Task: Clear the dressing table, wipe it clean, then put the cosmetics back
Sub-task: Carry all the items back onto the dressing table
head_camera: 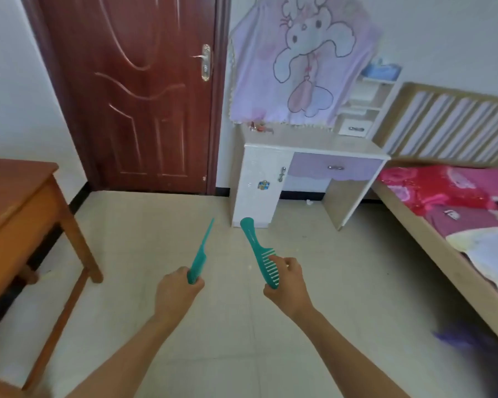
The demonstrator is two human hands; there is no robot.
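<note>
**Two teal combs held before the dressing table**

Head view. A red-brown door [133, 90] fills the far wall at left; a bed [414, 225] with pink and red bedding runs along the right. Between them stands the dressing table [314, 142], white with a lilac drawer, its upper part draped in a pale purple cloth [299, 61] bearing a cartoon figure. A brown wooden table [12, 202] occupies the left edge. Over the tiled floor, well short of the dressing table, the left hand [174, 294] is curled round the toothed end of a tail comb [200, 254], its thin tail pointing up and away. The right hand [288, 282] pinches the toothed end of a wide-tooth comb [256, 248], handle uppermost. A faint line of print on that handle is too small to read. A few small items [259, 127] sit at the tabletop's back left corner; a blue sticker [263, 184] marks the cabinet door, unreadable
</note>
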